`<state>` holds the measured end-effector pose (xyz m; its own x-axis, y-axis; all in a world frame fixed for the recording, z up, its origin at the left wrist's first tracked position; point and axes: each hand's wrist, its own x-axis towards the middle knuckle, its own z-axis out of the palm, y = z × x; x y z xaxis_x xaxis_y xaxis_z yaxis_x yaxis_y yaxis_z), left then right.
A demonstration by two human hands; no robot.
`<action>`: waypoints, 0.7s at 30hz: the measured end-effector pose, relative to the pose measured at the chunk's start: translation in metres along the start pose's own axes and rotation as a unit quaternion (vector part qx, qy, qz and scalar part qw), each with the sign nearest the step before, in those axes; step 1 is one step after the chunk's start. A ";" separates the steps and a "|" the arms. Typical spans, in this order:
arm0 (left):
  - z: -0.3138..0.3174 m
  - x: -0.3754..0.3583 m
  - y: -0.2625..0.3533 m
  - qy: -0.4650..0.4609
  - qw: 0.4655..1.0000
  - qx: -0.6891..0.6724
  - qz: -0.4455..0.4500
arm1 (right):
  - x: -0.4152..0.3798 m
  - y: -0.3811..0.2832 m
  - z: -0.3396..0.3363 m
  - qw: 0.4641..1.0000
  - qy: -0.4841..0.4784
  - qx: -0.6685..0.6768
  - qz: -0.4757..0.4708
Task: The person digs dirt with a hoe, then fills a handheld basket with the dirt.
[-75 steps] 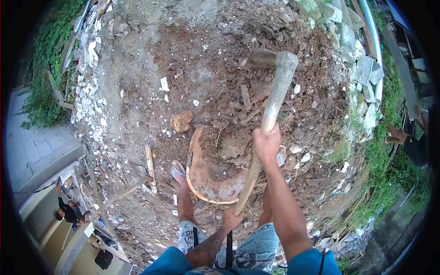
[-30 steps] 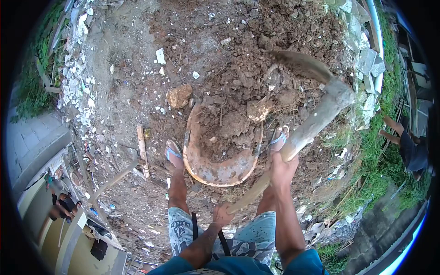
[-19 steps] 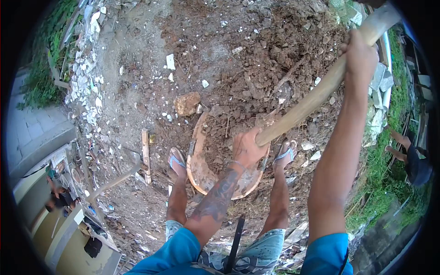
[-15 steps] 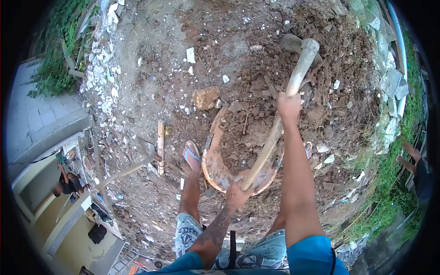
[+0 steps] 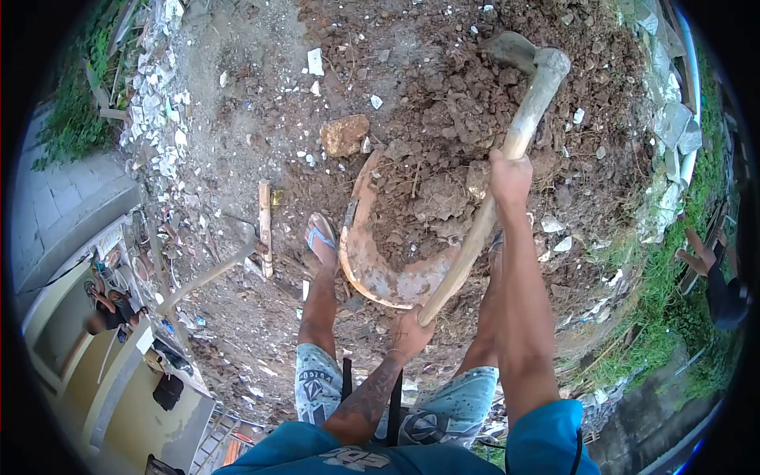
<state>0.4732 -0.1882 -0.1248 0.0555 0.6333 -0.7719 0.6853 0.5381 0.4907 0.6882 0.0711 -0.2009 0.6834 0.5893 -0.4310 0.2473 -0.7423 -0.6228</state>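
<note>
With both hands I grip a hoe point(image 5: 473, 241) by its long wooden handle. My left hand point(image 5: 413, 331) is closed round the near end of the handle. Farther up, my right hand point(image 5: 511, 176) wraps the shaft. The hoe's metal blade point(image 5: 511, 51) is over the loose brown soil point(image 5: 451, 103) ahead, turned to the left. Under the handle, between my feet, sits a shallow basin point(image 5: 368, 265) with a worn orange rim, partly filled with clods of soil. The handle hides part of its right side.
A chunk of brick point(image 5: 344, 135) lies just beyond the basin. Left of my sandalled foot point(image 5: 321, 236) are a short wooden stick point(image 5: 265, 229) and a long-handled tool point(image 5: 207, 275). White rubble point(image 5: 158, 103) lines the left edge. People appear at far left point(image 5: 119, 309) and far right point(image 5: 720, 277).
The hoe head has moved slightly up and to the right, its blade showing more. Both hands keep their hold on the handle. The whole view has shifted a little.
</note>
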 end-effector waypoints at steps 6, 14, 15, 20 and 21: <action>-0.006 -0.149 -0.113 -0.156 0.977 0.061 -0.130 | -0.207 0.013 -0.060 0.969 -0.109 0.114 0.189; -0.015 0.001 -0.008 -0.056 0.994 -0.015 0.090 | -0.118 -0.101 -0.118 0.965 -0.047 0.253 0.055; -0.027 0.048 0.033 -0.032 0.990 -0.029 0.133 | -0.087 -0.147 -0.126 0.963 -0.024 0.266 -0.031; -0.120 0.190 0.233 0.148 0.919 -0.096 0.352 | 0.028 -0.337 -0.175 0.877 0.056 0.266 -0.395; -0.127 0.202 0.250 0.170 0.909 -0.103 0.367 | 0.073 -0.357 -0.188 0.859 0.068 0.233 -0.452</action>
<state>0.5633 0.1449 -0.1062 0.1910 0.9801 -0.0548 0.4019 -0.0272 0.9153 0.7794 0.3189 0.1127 0.4385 0.7917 0.4254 0.4384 0.2248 -0.8702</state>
